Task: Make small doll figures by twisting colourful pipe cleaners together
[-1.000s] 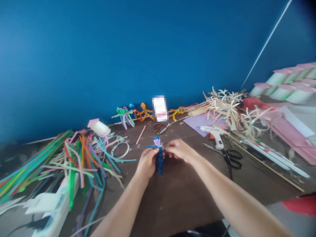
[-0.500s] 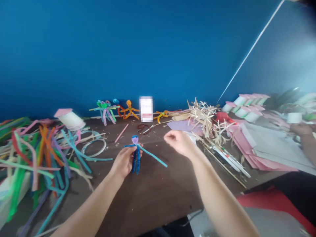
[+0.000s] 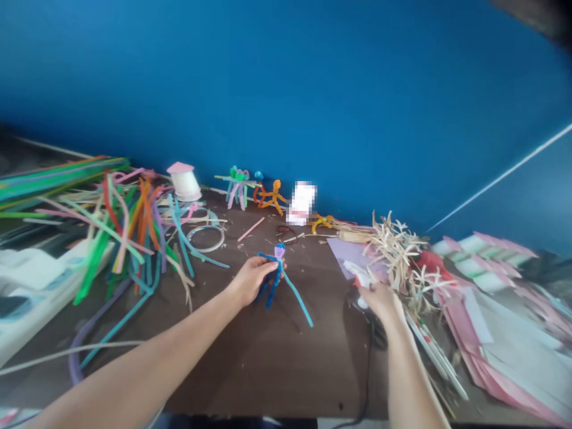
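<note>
Your left hand [image 3: 252,280] is pinching the blue pipe-cleaner figure [image 3: 277,275], head pointing away; your right hand [image 3: 378,301] is touching the glue gun [image 3: 363,275], its fingers hidden.

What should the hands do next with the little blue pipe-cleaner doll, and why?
Probably the right hand should pick up the white glue gun beside it, because the left hand is holding the pipe-cleaner doll ready, and a light-blue strand hangs loose from it.
</note>
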`<action>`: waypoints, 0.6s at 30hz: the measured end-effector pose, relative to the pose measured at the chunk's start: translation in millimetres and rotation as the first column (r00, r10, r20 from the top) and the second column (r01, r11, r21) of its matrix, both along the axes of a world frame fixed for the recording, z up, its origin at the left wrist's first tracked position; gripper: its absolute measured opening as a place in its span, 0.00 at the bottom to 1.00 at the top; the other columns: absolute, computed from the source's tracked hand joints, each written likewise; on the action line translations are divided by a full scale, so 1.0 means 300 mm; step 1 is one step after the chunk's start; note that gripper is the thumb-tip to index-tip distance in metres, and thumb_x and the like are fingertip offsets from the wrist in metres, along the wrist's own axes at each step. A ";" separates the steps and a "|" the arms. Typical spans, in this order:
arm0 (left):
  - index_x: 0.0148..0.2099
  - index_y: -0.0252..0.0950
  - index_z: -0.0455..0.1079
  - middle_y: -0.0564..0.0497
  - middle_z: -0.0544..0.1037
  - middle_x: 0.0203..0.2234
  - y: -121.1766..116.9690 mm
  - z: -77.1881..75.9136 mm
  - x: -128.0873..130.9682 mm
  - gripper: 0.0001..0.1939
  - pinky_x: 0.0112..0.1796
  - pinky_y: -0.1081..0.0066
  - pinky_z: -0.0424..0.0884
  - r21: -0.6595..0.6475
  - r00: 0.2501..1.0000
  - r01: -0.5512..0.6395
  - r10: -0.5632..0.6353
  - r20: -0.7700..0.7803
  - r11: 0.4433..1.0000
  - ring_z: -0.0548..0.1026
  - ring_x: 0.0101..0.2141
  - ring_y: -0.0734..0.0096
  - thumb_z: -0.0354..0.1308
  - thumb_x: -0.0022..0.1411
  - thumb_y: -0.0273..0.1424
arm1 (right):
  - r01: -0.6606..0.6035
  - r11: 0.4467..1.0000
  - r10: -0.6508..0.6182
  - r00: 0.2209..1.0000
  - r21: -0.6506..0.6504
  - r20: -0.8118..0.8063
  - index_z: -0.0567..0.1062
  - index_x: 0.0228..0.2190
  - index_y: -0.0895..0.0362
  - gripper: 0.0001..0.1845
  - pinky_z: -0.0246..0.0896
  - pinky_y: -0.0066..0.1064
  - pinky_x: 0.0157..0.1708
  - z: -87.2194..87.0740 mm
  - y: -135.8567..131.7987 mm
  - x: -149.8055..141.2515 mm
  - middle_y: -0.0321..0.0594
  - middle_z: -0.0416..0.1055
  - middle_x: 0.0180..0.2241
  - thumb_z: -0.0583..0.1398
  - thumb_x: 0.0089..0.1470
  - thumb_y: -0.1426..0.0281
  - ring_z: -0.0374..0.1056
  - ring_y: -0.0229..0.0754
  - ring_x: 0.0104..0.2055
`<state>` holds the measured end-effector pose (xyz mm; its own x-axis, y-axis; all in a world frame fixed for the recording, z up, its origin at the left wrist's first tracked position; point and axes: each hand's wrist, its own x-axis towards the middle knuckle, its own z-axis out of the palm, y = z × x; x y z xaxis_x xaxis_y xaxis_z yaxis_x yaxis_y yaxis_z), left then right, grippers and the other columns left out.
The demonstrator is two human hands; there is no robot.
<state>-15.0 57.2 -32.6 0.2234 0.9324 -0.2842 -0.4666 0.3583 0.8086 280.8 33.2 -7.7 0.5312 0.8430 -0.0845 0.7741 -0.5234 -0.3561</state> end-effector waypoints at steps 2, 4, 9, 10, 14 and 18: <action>0.29 0.28 0.71 0.48 0.75 0.19 0.002 -0.003 0.002 0.06 0.22 0.76 0.63 0.019 1.000 0.004 -0.004 -0.027 1.000 0.70 0.20 0.76 0.60 0.46 0.27 | -0.022 0.997 0.029 0.995 0.068 -0.098 0.69 0.22 0.56 0.09 0.63 0.30 0.23 -0.004 -0.014 -0.030 0.39 0.72 0.19 0.57 0.41 0.62 0.71 0.46 0.26; 0.28 0.28 0.71 0.49 0.74 0.17 0.002 -0.005 0.004 0.08 0.23 0.76 0.63 0.051 0.999 -0.005 0.008 -0.052 0.999 0.69 0.20 0.76 0.60 0.45 0.29 | -0.040 0.983 0.078 0.974 0.177 -0.212 0.67 0.28 0.56 0.11 0.63 0.26 0.20 -0.004 -0.041 -0.087 0.35 0.71 0.20 0.53 0.45 0.61 0.71 0.40 0.23; 0.27 0.28 0.71 0.49 0.73 0.18 0.000 -0.011 0.004 0.10 0.25 0.75 0.63 0.108 0.997 -0.024 0.032 -0.071 0.994 0.70 0.22 0.74 0.62 0.43 0.32 | -0.105 0.844 0.435 0.708 0.527 -0.556 0.65 0.34 0.58 0.16 0.58 0.25 0.13 0.003 -0.137 -0.295 0.30 0.65 0.12 0.59 0.44 0.63 0.62 0.36 0.13; 0.26 0.28 0.71 0.50 0.73 0.17 0.000 -0.013 0.003 0.10 0.24 0.75 0.63 0.108 0.996 -0.030 0.039 -0.078 0.994 0.70 0.21 0.74 0.61 0.43 0.32 | -0.177 0.833 0.482 0.697 0.524 -0.531 0.66 0.35 0.58 0.16 0.58 0.25 0.14 0.005 -0.153 -0.332 0.30 0.66 0.13 0.59 0.44 0.63 0.63 0.36 0.14; 0.23 0.29 0.69 0.50 0.72 0.15 0.004 -0.022 0.003 0.09 0.22 0.75 0.61 0.111 0.995 -0.045 0.054 -0.081 0.993 0.67 0.18 0.77 0.60 0.44 0.32 | -0.293 0.816 0.534 0.713 0.498 -0.455 0.66 0.38 0.58 0.16 0.61 0.26 0.16 0.008 -0.181 -0.421 0.32 0.68 0.17 0.56 0.46 0.65 0.64 0.37 0.16; 0.22 0.29 0.68 0.50 0.72 0.15 0.006 -0.027 0.004 0.09 0.21 0.75 0.59 0.107 0.997 -0.030 0.037 -0.062 0.994 0.66 0.17 0.77 0.60 0.44 0.32 | -0.298 0.818 0.531 0.720 0.491 -0.448 0.65 0.40 0.58 0.17 0.62 0.27 0.17 0.011 -0.176 -0.443 0.32 0.68 0.18 0.55 0.47 0.66 0.65 0.38 0.16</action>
<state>-13.8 59.1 -40.6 0.1760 0.9647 -0.1957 -0.4228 0.2536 0.8700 147.8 -19.6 -4.6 0.0782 0.9905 0.1133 0.4898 0.0608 -0.8697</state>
